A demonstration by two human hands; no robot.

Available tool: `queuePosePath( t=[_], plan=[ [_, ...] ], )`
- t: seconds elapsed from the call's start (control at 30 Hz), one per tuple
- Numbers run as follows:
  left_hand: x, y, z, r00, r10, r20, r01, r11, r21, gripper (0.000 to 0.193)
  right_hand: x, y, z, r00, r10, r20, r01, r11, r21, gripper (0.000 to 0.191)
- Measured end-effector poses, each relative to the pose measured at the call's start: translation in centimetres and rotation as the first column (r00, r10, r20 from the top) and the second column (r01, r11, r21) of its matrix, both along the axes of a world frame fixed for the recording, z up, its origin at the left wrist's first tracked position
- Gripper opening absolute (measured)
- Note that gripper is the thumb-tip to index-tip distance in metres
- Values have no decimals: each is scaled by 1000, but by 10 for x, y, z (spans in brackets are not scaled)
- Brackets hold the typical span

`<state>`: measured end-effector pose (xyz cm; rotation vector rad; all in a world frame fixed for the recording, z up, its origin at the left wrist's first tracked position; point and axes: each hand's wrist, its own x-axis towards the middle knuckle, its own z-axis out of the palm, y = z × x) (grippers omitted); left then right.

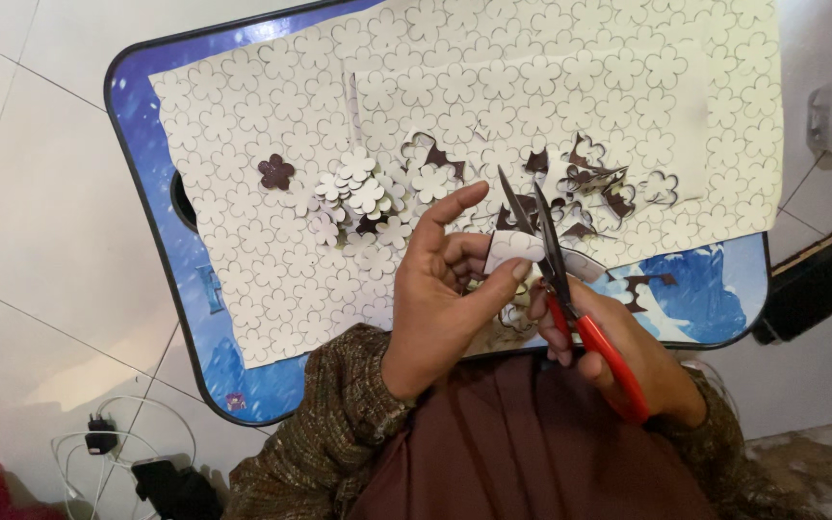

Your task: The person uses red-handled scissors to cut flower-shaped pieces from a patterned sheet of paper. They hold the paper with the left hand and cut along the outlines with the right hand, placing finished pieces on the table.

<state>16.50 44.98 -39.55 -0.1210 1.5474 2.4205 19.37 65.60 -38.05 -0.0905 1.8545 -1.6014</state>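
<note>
Red-handled scissors [570, 308], white flower-patterned sheet [272, 279], blue table [146, 173], one brown flower [275, 172]

Matt paper sheet [272, 289], glossy red-handled scissors [570, 299]

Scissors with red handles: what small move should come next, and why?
Probably close the scissors on the white paper piece. Their blades stand open around its edge, the left hand pinches the piece between thumb and fingers, and the right hand grips the red handles.

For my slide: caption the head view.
Left hand holds a white cutout while right hand snips with red-handled scissors.
</note>
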Motion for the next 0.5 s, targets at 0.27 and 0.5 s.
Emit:
queuePosePath(
  t=[0.27,0.5],
  plan=[
    [0,-4,-6,1000,21,-23,-21,1000,-13,69,1,1,1,997,-31,77,32,999,-3,111],
    [0,-6,-14,998,66,-20,-66,997,-40,70,4,5,-4,987,-43,155,52,997,-49,104]
  ],
)
